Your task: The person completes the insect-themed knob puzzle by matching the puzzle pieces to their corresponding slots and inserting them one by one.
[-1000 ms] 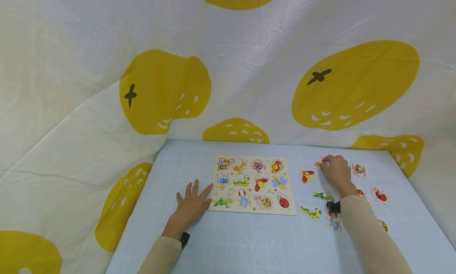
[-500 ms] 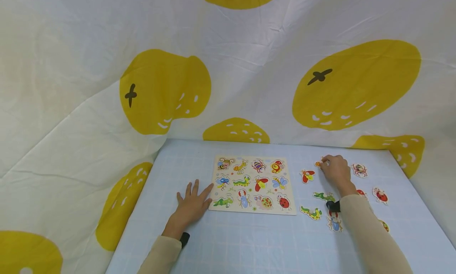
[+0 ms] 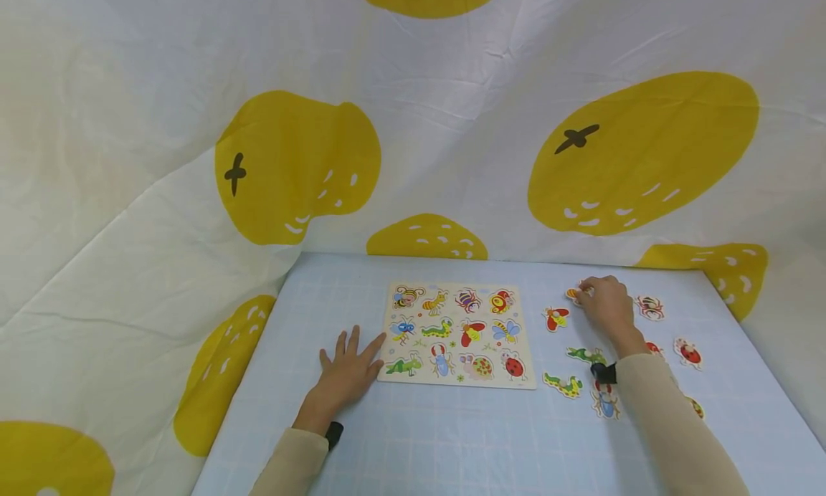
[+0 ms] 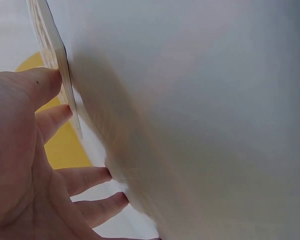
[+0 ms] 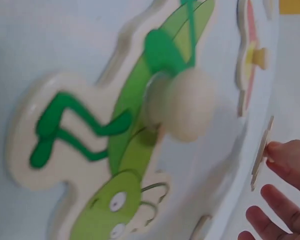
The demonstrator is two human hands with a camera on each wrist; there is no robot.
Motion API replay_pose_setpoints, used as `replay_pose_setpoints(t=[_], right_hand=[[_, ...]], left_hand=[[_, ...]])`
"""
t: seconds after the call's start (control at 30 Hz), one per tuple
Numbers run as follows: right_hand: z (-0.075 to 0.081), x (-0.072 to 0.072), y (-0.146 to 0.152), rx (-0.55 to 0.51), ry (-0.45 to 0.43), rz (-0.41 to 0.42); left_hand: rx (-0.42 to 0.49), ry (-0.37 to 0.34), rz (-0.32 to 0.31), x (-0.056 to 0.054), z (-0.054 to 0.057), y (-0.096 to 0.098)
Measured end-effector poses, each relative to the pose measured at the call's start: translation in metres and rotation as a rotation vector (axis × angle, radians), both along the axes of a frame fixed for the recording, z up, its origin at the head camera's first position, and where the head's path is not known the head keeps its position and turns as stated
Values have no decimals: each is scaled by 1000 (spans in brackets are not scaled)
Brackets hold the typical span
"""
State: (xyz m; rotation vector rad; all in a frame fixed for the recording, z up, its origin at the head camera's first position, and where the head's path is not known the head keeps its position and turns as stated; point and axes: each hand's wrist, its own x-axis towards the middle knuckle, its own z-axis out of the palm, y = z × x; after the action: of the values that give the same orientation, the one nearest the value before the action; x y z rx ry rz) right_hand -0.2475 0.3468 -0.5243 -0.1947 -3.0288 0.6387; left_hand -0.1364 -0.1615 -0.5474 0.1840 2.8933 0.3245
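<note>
My left hand (image 3: 345, 375) rests flat on the table with fingers spread, its thumb and index finger at the left edge of the insect puzzle board (image 3: 525, 342). The left wrist view shows that thumb (image 4: 47, 85) against the board's side (image 4: 65, 87). Over at the far right, my right hand (image 3: 609, 311) pinches an orange striped insect puzzle piece (image 3: 572, 294) between thumb and fingers, which partly cover it. In the right wrist view this puzzle piece (image 5: 260, 157) is seen edge-on. A grasshopper piece (image 5: 132, 115) with a round wooden knob lies close below the right wrist.
Around the right arm lie a red-winged insect piece (image 3: 556, 319), a caterpillar piece (image 3: 563, 385), a blue beetle piece (image 3: 606, 403), a ladybug piece (image 3: 688, 353) and a dark striped beetle piece (image 3: 649, 308). The right sleeve partly hides others. A white-and-yellow patterned cloth (image 3: 452, 173) hangs behind the table.
My right hand has shifted slightly up and to the left, and the striped piece in its fingers has moved with it. The left hand and the board stay put.
</note>
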Motion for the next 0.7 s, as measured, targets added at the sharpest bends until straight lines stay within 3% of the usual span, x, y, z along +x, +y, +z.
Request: replay_pose_setpoints(t=[0.53,0.7], right_hand=[[18,6,-38,-1,142,107],[23,9,-54,-18,148,137]], left_hand=[[9,7,-8,1,2,-1],[11,13,-9,1,2,-1]])
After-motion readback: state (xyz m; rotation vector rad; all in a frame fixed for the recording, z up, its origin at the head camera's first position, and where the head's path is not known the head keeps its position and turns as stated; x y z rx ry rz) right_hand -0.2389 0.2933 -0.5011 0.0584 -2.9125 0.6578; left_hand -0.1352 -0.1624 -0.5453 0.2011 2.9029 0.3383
